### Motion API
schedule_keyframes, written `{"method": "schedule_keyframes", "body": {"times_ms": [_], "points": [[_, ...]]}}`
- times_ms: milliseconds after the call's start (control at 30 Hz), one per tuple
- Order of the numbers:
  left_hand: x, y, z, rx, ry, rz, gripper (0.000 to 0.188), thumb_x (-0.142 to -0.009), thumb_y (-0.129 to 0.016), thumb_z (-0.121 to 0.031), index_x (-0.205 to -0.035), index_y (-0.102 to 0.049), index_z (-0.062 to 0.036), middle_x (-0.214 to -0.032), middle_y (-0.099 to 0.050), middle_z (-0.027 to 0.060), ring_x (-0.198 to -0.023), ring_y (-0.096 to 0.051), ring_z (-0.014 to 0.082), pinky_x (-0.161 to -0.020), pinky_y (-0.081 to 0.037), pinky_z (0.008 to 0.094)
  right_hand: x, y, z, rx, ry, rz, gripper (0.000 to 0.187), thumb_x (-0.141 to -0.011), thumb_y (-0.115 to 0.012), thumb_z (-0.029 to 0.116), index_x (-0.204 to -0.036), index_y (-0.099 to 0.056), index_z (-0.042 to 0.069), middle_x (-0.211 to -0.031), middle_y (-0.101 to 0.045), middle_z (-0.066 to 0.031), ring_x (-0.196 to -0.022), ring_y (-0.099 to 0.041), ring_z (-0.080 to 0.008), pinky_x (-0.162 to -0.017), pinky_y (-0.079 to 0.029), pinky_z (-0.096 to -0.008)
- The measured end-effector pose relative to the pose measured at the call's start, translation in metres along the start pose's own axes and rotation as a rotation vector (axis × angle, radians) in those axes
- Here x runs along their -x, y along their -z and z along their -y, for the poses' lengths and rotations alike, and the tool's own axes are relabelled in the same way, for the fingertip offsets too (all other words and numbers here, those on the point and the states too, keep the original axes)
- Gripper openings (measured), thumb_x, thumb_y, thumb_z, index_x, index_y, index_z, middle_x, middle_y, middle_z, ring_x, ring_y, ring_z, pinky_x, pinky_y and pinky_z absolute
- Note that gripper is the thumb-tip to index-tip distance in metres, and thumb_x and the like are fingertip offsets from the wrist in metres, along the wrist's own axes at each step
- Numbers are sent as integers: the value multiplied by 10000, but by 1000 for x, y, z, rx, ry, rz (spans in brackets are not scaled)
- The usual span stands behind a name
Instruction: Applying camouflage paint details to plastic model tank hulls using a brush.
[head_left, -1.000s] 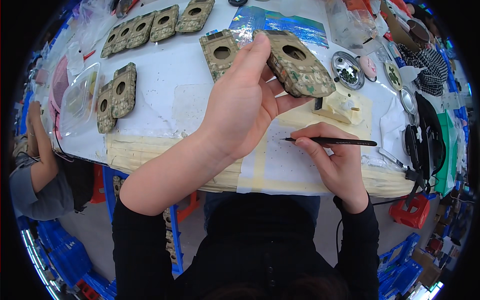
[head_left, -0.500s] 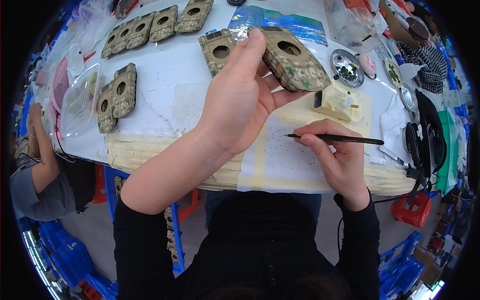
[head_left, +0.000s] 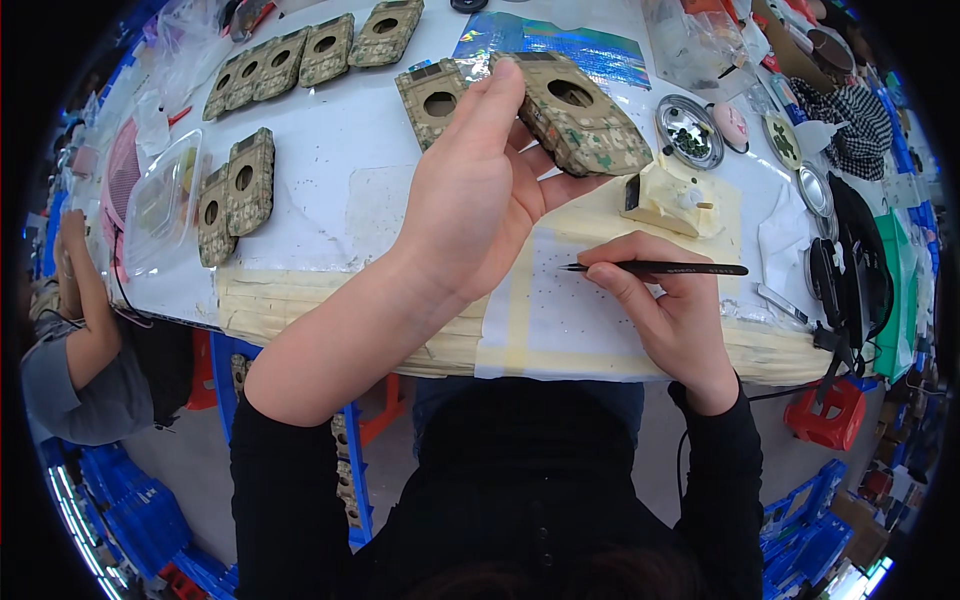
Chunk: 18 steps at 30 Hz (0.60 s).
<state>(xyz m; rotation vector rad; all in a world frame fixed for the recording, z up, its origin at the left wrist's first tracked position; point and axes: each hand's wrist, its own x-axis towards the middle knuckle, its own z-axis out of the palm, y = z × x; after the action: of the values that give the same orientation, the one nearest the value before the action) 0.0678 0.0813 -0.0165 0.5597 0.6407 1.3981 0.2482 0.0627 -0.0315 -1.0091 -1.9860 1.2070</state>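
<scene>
Camo-painted plastic tank hull [head_left: 577, 112] sits upper centre, our left hand [head_left: 480, 195] pinching it by the edges, long axis running toward lower right, while our right hand [head_left: 665, 310] below pinches a thin black brush [head_left: 655, 268] pointing left.

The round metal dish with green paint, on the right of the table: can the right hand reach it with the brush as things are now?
Probably yes. The right hand holds the brush over the paper, and the metal dish lies just beyond the cream block, uncovered. Only that low block lies between; the left hand holds the camouflaged shell off to the side.
</scene>
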Motion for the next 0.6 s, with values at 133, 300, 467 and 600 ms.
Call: {"method": "schedule_keyframes", "body": {"times_ms": [133,300,467,600], "points": [[0,-1,0,-8,3,-3,442,-994,-247,-340,-1237,-409,-8,-1193,-530,133,-1103,-543,233,-960,-465,394,1,0,0,-9,-11,-2,117,-851,-618,81,-886,-626,-30,-830,-632,-69,-735,-607,-139,-654,-486,-244],[0,-1,0,-2,1,3,446,-993,-251,-344,-1245,-403,-8,-1198,-525,134,-1105,-542,235,-959,-466,396,1,0,0,-13,-5,-2,113,-853,-616,81,-878,-625,-29,-827,-633,-66,-735,-606,-135,-654,-484,-241],[0,-1,0,-7,2,9,449,-993,-254,-345,-1253,-396,-8,-1205,-519,133,-1108,-540,236,-956,-468,396,1,0,0,-45,-14,-27,110,-854,-615,80,-869,-628,-29,-822,-634,-63,-724,-601,-127,-651,-482,-238],[0,0,0,-12,-9,5,450,-993,-256,-348,-1253,-397,-9,-1203,-520,136,-1107,-540,237,-955,-470,394,1,-1,-1,-83,-31,-55,105,-852,-616,73,-873,-632,-28,-810,-633,-65,-717,-598,-122,-648,-478,-234]]}}
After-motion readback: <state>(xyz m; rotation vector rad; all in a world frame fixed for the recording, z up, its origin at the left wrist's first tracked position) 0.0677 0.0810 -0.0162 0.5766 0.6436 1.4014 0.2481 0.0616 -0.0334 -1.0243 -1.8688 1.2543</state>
